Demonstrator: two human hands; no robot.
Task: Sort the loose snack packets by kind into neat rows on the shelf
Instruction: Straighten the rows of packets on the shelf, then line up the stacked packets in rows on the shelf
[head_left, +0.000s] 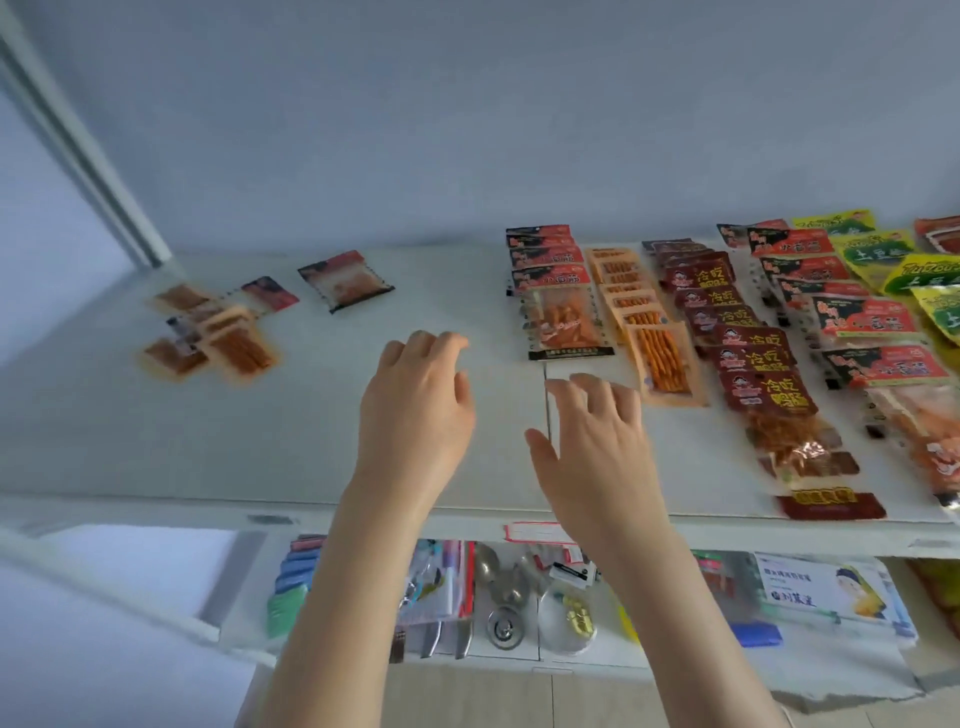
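White shelf (156, 441), two empty hands over its middle.
Left hand (415, 400) and right hand (597, 441) both have fingers spread and loosely bent, holding nothing; can't tell if the tips touch the surface. Loose packets (213, 332) sit in a messy pile far left, and one red-black packet (345, 280) lies apart to their right. On the right are overlapping rows: red-black row (556, 291), orange stick row (644, 322), dark red row (748, 353).

Shelf (447, 301) seemingly free between pile (213, 338), rows (737, 338).
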